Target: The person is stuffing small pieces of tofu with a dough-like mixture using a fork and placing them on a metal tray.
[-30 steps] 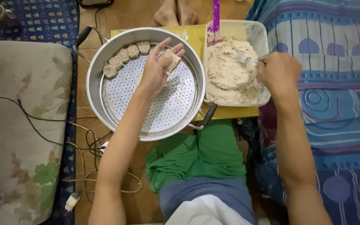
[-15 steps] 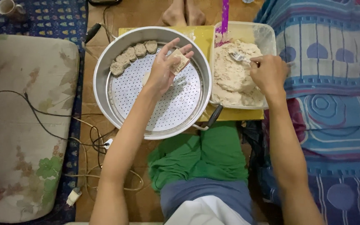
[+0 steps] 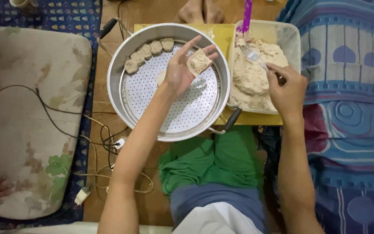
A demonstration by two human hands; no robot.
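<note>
My left hand (image 3: pixel 182 69) is palm up over a round metal steamer tray (image 3: pixel 169 121) and holds a square dumpling wrapper (image 3: pixel 199 62) with a dab of filling on it. Several shaped dumplings (image 3: pixel 149 51) lie in a curved row along the tray's far left rim. My right hand (image 3: pixel 286 86) grips a clear plastic spoon (image 3: pixel 253 54) whose bowl rests on the pale filling (image 3: pixel 252 78) in a rectangular clear plastic container (image 3: pixel 293 39).
Tray and container rest on a yellow board (image 3: pixel 226 34) on the wooden floor. A purple utensil (image 3: pixel 246 15) stands in the container. A stained cushion (image 3: pixel 22 117) and tangled cables (image 3: pixel 104 138) lie left; patterned blue bedding (image 3: pixel 351 108) right. Bare feet (image 3: pixel 202 11) are at the top.
The view has shifted slightly. My left hand has turned more palm up with the wrapper, and my right hand has drawn the spoon back from the wrapper toward the filling.
</note>
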